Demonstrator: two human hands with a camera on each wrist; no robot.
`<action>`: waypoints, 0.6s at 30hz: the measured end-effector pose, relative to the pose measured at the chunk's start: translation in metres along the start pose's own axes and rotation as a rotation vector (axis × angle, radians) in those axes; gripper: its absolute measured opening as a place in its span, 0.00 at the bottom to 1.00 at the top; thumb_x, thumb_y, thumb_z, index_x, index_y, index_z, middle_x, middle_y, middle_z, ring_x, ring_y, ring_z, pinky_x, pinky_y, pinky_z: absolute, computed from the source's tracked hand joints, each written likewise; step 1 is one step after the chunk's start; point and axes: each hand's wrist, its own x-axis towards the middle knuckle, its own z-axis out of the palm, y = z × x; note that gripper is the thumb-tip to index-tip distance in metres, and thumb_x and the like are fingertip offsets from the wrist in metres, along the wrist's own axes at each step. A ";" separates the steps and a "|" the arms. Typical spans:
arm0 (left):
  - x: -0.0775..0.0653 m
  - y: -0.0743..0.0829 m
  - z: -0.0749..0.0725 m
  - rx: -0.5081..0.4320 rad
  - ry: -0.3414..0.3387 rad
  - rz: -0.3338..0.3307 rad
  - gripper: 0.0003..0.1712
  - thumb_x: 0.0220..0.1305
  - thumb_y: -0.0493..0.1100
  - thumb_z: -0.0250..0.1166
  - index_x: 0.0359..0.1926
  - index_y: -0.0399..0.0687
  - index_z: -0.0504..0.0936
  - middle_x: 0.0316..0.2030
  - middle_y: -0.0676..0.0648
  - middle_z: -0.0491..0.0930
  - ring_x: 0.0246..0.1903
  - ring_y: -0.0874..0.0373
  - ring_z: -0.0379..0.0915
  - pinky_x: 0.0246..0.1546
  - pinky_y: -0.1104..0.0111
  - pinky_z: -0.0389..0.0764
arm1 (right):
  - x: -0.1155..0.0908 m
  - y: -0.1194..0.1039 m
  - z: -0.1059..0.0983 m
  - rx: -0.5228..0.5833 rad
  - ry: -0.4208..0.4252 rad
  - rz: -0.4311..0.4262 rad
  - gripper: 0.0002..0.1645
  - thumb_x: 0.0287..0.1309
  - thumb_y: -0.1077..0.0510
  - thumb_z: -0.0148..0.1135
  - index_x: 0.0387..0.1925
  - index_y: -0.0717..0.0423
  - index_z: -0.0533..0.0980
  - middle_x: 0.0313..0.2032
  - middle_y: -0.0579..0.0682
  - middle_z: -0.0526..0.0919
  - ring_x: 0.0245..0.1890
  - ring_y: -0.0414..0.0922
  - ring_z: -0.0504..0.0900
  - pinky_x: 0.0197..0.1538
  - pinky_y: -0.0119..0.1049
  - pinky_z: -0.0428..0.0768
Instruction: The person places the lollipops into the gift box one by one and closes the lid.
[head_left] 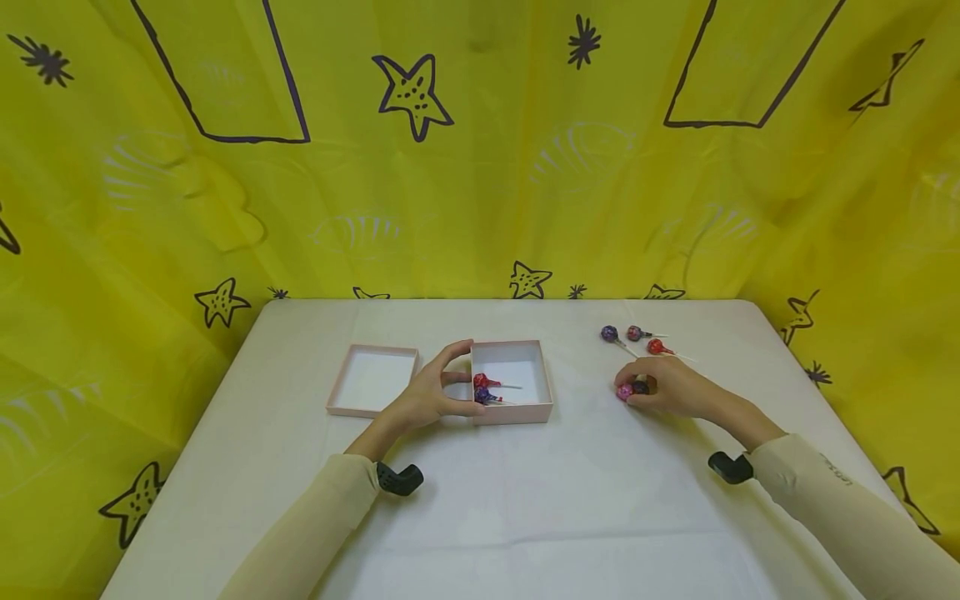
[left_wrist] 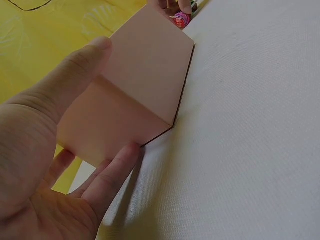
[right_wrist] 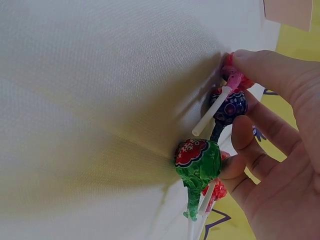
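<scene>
My left hand [head_left: 423,396] grips the left end of an open pale pink box [head_left: 532,414], thumb on one side and fingers on the other. Inside the box lie a red lollipop [head_left: 482,381] and a dark purple lollipop [head_left: 483,395]. My right hand [head_left: 671,387] pinches a pink lollipop [head_left: 625,391] with thumb and fingertip, low over the table. Beside those fingers, in the right wrist view, are a dark blue lollipop [right_wrist: 231,108] and a green lollipop [right_wrist: 197,162]. Part of a red lollipop [right_wrist: 216,191] shows behind the green one.
The box's shallow lid [head_left: 375,379] lies inside-up to the left of the box. Beyond my right hand are a purple lollipop [head_left: 610,333], a purple-red lollipop [head_left: 635,333] and a red lollipop [head_left: 657,346]. A yellow curtain [head_left: 480,183] hangs behind the white table [head_left: 525,500].
</scene>
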 end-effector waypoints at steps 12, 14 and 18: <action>-0.001 0.002 0.001 0.009 0.002 -0.007 0.63 0.51 0.44 0.83 0.81 0.57 0.54 0.78 0.47 0.55 0.67 0.42 0.70 0.63 0.44 0.74 | 0.001 -0.001 -0.001 -0.036 -0.001 -0.026 0.13 0.60 0.59 0.75 0.46 0.50 0.86 0.44 0.42 0.87 0.38 0.42 0.75 0.41 0.32 0.77; -0.001 0.003 0.000 0.010 0.004 -0.009 0.63 0.51 0.43 0.83 0.81 0.57 0.54 0.78 0.47 0.55 0.67 0.42 0.70 0.63 0.44 0.74 | 0.002 -0.003 -0.003 -0.042 0.004 -0.054 0.12 0.59 0.60 0.75 0.45 0.51 0.86 0.42 0.42 0.87 0.35 0.42 0.75 0.39 0.31 0.76; -0.002 0.002 0.001 0.011 0.006 -0.010 0.63 0.51 0.42 0.83 0.81 0.57 0.54 0.78 0.47 0.56 0.67 0.43 0.71 0.63 0.44 0.74 | 0.006 -0.010 -0.011 -0.039 0.009 -0.098 0.10 0.59 0.61 0.75 0.44 0.53 0.85 0.38 0.42 0.86 0.28 0.39 0.73 0.32 0.30 0.74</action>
